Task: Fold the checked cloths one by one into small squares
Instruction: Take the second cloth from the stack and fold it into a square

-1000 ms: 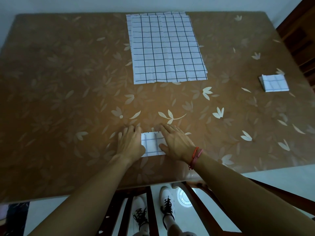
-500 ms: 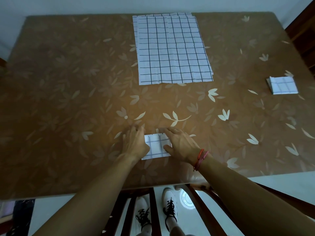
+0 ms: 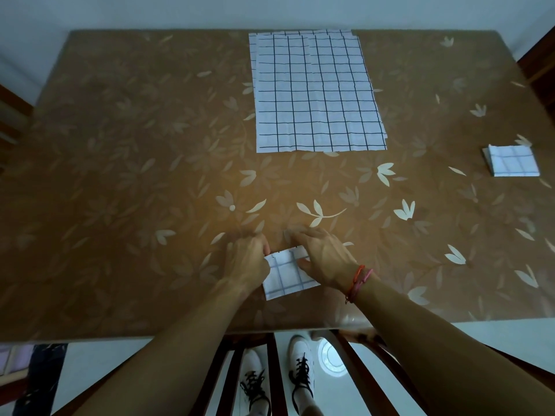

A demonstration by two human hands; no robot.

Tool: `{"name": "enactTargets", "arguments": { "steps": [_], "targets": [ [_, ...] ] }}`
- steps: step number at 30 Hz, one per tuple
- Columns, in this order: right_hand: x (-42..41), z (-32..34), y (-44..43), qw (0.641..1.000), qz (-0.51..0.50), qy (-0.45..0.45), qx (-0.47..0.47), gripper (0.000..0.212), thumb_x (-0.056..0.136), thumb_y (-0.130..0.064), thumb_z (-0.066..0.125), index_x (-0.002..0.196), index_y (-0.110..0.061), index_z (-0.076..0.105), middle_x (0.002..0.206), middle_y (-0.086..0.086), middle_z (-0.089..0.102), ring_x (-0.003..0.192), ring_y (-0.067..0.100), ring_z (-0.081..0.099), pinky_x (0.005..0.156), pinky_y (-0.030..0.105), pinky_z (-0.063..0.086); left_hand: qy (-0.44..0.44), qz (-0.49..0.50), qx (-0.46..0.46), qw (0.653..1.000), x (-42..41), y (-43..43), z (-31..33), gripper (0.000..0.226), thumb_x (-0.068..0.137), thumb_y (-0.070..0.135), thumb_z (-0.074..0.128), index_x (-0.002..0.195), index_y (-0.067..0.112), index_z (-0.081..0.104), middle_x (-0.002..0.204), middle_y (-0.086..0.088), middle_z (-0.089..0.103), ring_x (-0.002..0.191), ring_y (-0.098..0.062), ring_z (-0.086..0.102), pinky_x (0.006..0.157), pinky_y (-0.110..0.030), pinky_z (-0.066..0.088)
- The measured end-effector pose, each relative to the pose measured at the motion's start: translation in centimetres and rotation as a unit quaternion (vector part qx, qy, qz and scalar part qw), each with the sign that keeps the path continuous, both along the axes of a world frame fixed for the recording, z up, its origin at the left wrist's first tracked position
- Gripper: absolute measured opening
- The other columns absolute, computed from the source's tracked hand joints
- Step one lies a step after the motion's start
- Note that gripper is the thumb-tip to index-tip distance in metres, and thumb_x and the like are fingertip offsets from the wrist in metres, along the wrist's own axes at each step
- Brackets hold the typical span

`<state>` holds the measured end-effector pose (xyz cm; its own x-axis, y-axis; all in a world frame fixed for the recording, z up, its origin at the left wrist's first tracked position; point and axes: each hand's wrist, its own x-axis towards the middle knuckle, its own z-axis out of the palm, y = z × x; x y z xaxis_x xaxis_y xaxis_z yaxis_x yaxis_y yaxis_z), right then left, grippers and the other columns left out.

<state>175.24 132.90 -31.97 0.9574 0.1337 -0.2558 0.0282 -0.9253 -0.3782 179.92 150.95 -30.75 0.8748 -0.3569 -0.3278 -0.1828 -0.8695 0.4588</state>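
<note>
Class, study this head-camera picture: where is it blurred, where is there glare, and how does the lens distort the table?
Head view: motion blur smears the left hand and right hand; glare sits on the table by its near edge; the wide lens bows its sides; lighting dim.

Left hand (image 3: 249, 262) and right hand (image 3: 326, 259) on a small folded checked cloth (image 3: 285, 279) near the table (image 3: 120, 175) edge, unfolded stack (image 3: 318, 94) beyond
</note>
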Motion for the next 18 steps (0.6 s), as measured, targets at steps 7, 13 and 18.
{"name": "enactTargets", "arguments": {
  "steps": [7,13,18],
  "targets": [
    [0.5,-0.5,0.7,1.0,0.018,-0.009,0.015,0.043,0.071,-0.021,0.058,0.113,-0.024,0.058,0.119,-0.007,0.059,0.102,0.022,0.059,0.08,0.037,0.052,-0.018,-0.022,-0.08,0.996,-0.9,0.7,0.0,0.03,0.074,-0.011,0.051,0.077,0.019,0.05,0.074,0.005,0.052,0.072,-0.018,0.052,0.062,-0.03,0.043],
    [1.3,0.2,1.2,0.999,0.031,-0.005,-0.026,0.037,0.078,-0.038,0.05,0.109,-0.024,0.066,0.118,-0.006,0.062,0.098,0.02,0.063,0.081,0.033,0.052,-0.077,-0.087,-0.148,0.982,-1.2,1.2,0.9,0.033,0.074,-0.018,0.051,0.08,0.015,0.052,0.084,0.006,0.049,0.069,-0.019,0.051,0.06,-0.037,0.046],
    [1.0,1.9,0.9,0.999,0.014,0.023,-0.024,0.037,0.079,-0.037,0.05,0.112,-0.027,0.062,0.112,-0.004,0.067,0.092,0.023,0.065,0.075,0.036,0.055,-0.078,-0.066,-0.202,0.974,-1.2,1.1,1.8,0.026,0.079,-0.01,0.053,0.093,0.011,0.059,0.09,0.003,0.057,0.081,-0.013,0.056,0.07,-0.026,0.049]
  ]
}}
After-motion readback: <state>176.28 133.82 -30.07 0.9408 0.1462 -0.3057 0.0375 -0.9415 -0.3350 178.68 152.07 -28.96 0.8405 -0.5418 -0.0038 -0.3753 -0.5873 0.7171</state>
